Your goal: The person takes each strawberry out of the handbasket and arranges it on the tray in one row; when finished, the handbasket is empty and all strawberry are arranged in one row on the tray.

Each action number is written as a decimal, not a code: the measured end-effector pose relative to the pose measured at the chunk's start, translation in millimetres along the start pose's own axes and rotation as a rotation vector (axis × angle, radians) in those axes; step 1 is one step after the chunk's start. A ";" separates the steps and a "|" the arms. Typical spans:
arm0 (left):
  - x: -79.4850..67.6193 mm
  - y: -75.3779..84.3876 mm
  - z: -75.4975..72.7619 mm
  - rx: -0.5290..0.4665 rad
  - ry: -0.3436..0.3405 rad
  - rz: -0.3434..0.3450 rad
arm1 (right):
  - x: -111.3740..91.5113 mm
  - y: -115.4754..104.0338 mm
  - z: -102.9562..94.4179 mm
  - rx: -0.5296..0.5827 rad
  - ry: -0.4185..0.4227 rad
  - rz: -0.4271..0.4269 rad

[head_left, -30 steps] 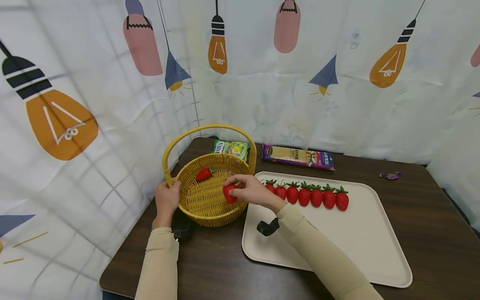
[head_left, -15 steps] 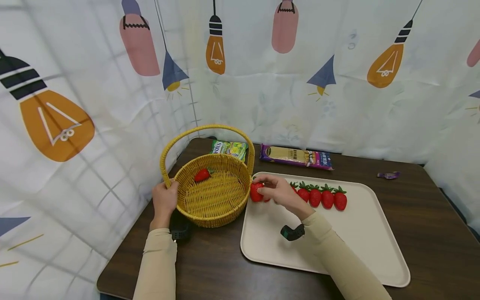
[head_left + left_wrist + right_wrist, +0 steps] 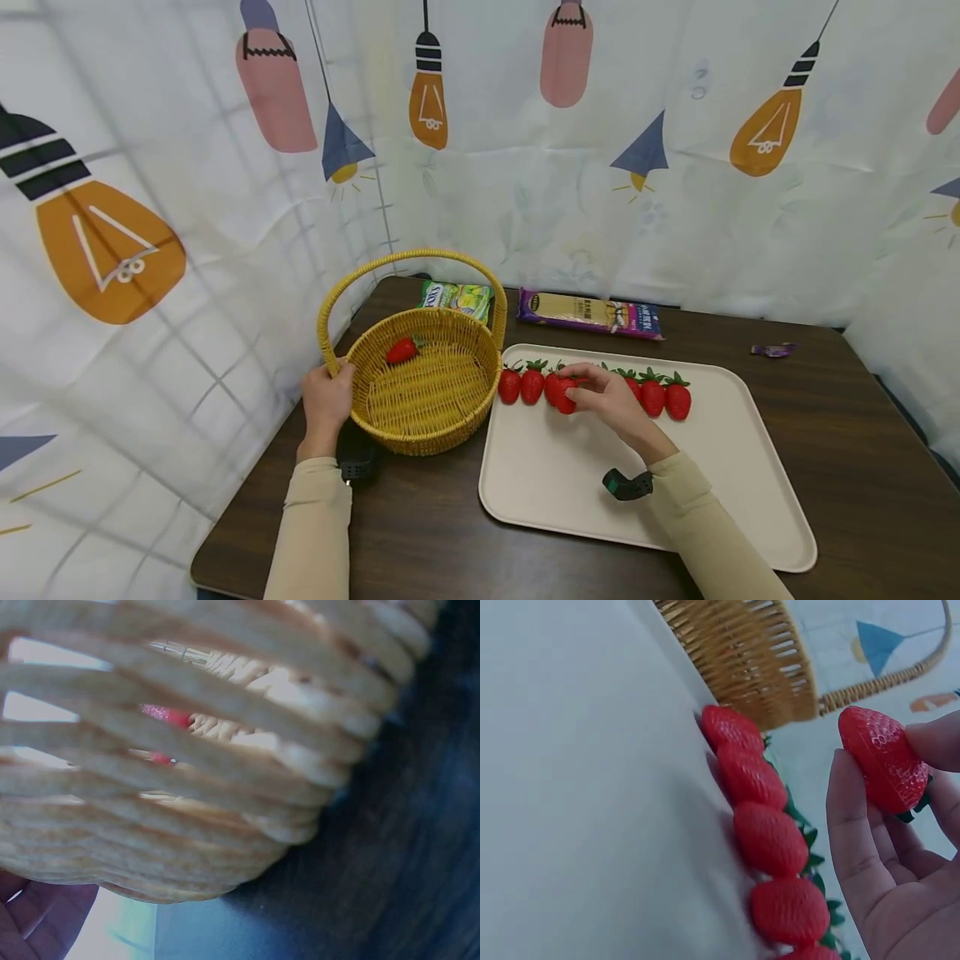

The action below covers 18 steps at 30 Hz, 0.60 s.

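Observation:
My right hand [image 3: 611, 404] pinches a red strawberry [image 3: 883, 759] between thumb and fingers, raised above the tray. Under and beside it a row of strawberries [image 3: 532, 386] lies along the back of the cream tray [image 3: 585, 483], green leaves pointing away from me; the hand hides part of the row. With my left hand [image 3: 327, 404] I grip the left side of the yellow wicker basket [image 3: 427, 437], at the foot of its handle. One strawberry [image 3: 403, 350] lies inside the basket. In the left wrist view the weave of the basket [image 3: 187, 847] fills most of the picture, with red showing through gaps.
Behind the basket lies a green snack packet [image 3: 457, 298]. A purple and gold packet [image 3: 590, 313] lies behind the tray, and a small purple wrapper [image 3: 773, 351] is to the right on the dark table [image 3: 420, 533]. A patterned curtain [image 3: 495, 200] stands behind the table.
My right hand has carried its strawberry rightward from over the basket to above the row on the tray. The left hand stays at the basket's handle, and the view has shifted slightly.

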State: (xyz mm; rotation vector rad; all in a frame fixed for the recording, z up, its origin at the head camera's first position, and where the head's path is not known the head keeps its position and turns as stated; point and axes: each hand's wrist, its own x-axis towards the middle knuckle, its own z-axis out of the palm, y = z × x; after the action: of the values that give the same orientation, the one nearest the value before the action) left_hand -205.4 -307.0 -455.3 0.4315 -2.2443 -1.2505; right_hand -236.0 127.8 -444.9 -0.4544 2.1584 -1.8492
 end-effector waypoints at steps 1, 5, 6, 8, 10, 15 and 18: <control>-0.2 -0.1 0.1 -0.001 0.002 0.000 | -2.4 2.1 -3.7 0.002 0.012 0.002; -0.9 0.1 0.3 0.005 0.013 0.009 | -12.6 8.8 -20.4 0.010 0.039 0.009; -1.0 0.2 0.4 0.008 0.015 0.014 | -15.1 10.4 -25.1 0.010 0.045 0.011; -0.5 0.4 0.7 0.011 0.019 0.023 | -19.2 12.9 -34.6 -0.002 0.065 0.015; -0.1 0.5 0.9 0.009 0.019 0.028 | -22.2 14.1 -44.0 -0.020 0.088 0.017; 0.2 1.3 0.5 0.005 0.013 0.029 | -26.0 13.2 -64.7 -0.089 0.162 0.016; -0.3 1.4 0.2 0.010 0.013 0.031 | -28.0 12.8 -75.6 -0.125 0.187 0.001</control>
State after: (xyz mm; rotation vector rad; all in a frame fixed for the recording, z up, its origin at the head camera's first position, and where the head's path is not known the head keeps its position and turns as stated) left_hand -205.3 -306.0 -454.3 0.4064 -2.2387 -1.2177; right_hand -241.0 209.2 -445.9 -0.3151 2.4055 -1.8290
